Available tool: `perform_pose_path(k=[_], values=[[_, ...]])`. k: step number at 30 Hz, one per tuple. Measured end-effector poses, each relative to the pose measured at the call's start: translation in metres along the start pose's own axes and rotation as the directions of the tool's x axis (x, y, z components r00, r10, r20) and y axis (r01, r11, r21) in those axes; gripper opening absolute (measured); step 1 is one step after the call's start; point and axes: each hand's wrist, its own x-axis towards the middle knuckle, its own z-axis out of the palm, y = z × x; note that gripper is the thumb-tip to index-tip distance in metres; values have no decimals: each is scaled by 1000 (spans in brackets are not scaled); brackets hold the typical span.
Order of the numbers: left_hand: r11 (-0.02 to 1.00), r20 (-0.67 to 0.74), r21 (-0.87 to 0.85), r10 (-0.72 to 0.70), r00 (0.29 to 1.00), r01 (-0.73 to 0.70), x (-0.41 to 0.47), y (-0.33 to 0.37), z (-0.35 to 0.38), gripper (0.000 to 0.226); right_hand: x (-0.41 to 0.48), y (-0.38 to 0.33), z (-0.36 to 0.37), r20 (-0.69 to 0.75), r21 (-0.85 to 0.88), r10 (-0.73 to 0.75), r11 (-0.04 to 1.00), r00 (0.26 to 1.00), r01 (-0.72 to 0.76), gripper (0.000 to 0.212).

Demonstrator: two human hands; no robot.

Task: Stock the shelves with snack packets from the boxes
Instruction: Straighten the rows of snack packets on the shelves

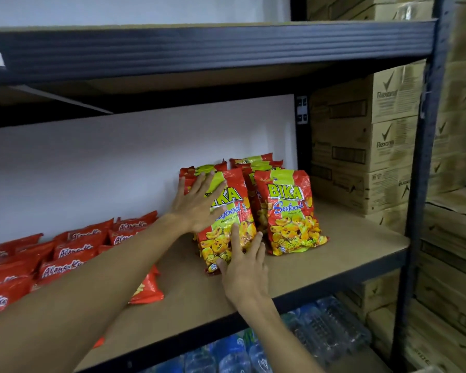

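Fibreboard shelf [347, 238] stands beside stacked cardboard boxes [361, 146].

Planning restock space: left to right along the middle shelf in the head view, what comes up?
Red snack packets → left front Bika packet → right front Bika packet → Rexona cartons → front shelf post.
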Motion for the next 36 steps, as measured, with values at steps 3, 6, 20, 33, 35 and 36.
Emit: perform_pose_path(k=[3,6,20,33,35,36], values=[[1000,19,-11,6,1000,-6,4,-5,5,71,5,-1,4,16,-21,3,1000,1000,-3,87],[1000,29,-29,6,1000,-5,6,-7,9,71,7,2,5,31,-41,-6,999,999,8,86],[990,-246,-90,88,965,-113,28,50,-45,63,-2,44,-52,-420,248,-7,961,907,123,80],[971,124,75,215,969,-225,71,127,-40,59,37,103,-63,-70,25,299,954,952,-298,109],[977,134,74,191,972,-202,73,121,-35,59,41,104,-63,-49,-16,304,952,951,-305,109],[980,141,70,175,974,-186,74,119,-33,59,42,104,-63,-42,-33,305,951,951,-307,109]])
